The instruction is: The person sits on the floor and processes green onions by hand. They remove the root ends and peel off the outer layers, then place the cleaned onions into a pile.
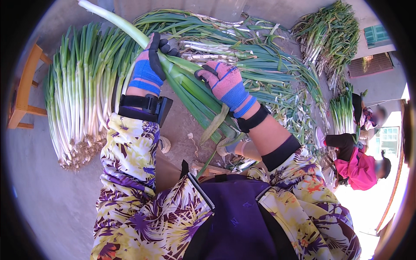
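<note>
My left hand [151,63], in a pink and blue glove with dark fingertips, is closed round the stalk of a long green onion [117,21]. Its pale shank slants up and left past the hand, while broad green leaves [190,93] fan down to the right. My right hand [227,84], gloved alike, has its fingers closed on one of the leaves near where they part from the stalk. A withered yellowish leaf [215,124] hangs below this hand.
Left of me stands a thick bundle of green onions [82,91], roots down, beside a wooden stool [27,86]. More onions [268,65] and torn leaves [288,106] cover the ground ahead and right. A leafy heap [325,37] leans on the wall. Two people sit far right, one in pink [357,169].
</note>
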Demonstrator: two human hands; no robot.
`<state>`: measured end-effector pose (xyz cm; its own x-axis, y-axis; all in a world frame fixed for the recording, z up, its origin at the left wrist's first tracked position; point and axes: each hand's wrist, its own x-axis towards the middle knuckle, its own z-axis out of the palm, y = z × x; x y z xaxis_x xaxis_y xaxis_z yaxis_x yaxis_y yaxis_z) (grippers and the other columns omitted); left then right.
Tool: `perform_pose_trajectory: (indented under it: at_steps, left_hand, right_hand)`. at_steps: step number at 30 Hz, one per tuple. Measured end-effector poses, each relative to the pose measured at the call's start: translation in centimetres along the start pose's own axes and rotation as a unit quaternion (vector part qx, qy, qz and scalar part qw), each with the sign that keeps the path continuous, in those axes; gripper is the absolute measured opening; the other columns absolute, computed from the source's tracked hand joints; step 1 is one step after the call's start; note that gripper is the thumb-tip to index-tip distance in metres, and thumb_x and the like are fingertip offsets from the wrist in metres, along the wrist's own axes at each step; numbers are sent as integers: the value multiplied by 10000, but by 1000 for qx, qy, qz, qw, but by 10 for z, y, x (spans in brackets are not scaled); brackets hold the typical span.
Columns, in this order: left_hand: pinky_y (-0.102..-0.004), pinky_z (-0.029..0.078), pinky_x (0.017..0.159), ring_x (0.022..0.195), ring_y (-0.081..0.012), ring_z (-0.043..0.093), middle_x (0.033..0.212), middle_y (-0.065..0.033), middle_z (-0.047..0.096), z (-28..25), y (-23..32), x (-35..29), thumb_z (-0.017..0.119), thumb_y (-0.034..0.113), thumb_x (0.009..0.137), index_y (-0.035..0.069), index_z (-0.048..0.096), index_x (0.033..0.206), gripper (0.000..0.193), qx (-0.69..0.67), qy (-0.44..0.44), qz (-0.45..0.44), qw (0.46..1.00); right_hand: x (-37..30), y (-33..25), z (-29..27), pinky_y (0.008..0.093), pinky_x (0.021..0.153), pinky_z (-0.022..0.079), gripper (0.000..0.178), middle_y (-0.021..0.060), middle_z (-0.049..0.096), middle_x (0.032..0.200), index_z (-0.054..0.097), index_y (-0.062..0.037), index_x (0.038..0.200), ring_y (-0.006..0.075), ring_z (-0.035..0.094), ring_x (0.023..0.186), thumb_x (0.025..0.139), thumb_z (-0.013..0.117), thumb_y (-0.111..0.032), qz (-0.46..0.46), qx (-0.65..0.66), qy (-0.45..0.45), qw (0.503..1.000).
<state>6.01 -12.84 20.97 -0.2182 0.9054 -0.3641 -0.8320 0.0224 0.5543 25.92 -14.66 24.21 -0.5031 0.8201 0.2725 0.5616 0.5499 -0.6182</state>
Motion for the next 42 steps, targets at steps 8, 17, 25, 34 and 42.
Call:
perform_pose_trajectory:
  at_steps: [8, 17, 25, 34, 42]
  left_hand:
    - [-472, 518, 660, 556, -244, 506, 612, -26, 456, -61, 32, 36, 576, 305, 884, 97, 472, 807, 245, -60, 62, 100, 991]
    - [-478, 486, 730, 620, -282, 527, 619, -51, 470, -73, 43, 33, 532, 340, 898, 83, 441, 742, 314, -93, 92, 146, 981]
    - [-471, 482, 751, 607, -249, 500, 600, -37, 466, -58, 39, 31, 553, 318, 889, 97, 449, 701, 309, -111, 62, 119, 985]
    - [-389, 456, 728, 585, -191, 436, 549, 15, 404, -37, 32, 25, 597, 293, 862, 128, 431, 665, 306, -89, -19, 75, 993]
    - [-433, 509, 748, 569, -204, 482, 577, -1, 431, -37, 24, 38, 641, 316, 831, 110, 459, 714, 299, -57, -98, 43, 993]
  right_hand:
    - [-23, 37, -90, 194, 520, 396, 159, 4, 636, 690, 643, -27, 878, 45, 492, 544, 897, 540, -146, 145, 182, 193, 953]
    - [-112, 121, -284, 196, 512, 366, 212, -11, 604, 691, 653, -79, 1012, 56, 504, 585, 910, 542, -228, 143, -82, 400, 902]
    - [-281, 223, -349, 369, 850, 474, 584, 194, 631, 1042, 547, -68, 1195, 313, 603, 984, 807, 585, -504, 505, -473, -8, 722]
    - [-151, 110, -224, 281, 787, 478, 350, 119, 672, 926, 602, 9, 1077, 181, 639, 853, 879, 573, -278, 319, -53, 51, 945]
    - [-61, 39, -90, 327, 762, 465, 386, 134, 647, 887, 630, -93, 1071, 258, 614, 812, 864, 552, -409, 208, 31, -217, 953]
